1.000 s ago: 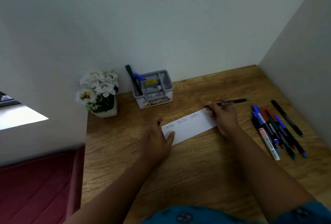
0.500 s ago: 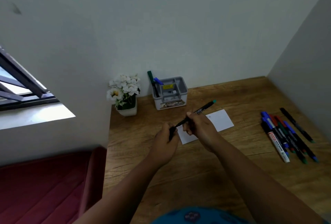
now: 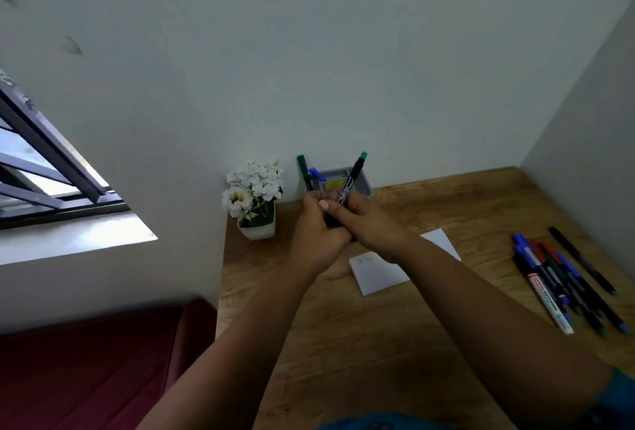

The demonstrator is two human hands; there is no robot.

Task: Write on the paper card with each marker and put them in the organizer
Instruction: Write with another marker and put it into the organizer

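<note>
Both hands meet above the desk (image 3: 343,343), in front of the organizer (image 3: 362,179). The left hand (image 3: 314,234) and the right hand (image 3: 372,223) each have their fingers curled round the lower end of one marker (image 3: 350,182). It is black with a green tip and stands tilted, tip up and to the right. Half a second ago it lay flatter, lower, over the card; the hands have since lifted it toward the organizer. The card (image 3: 381,275) lies white on the desk under the right forearm, with faint writing near its left edge. Two markers stand in the organizer's left side, and more lie in a row (image 3: 563,285) at the right.
</note>
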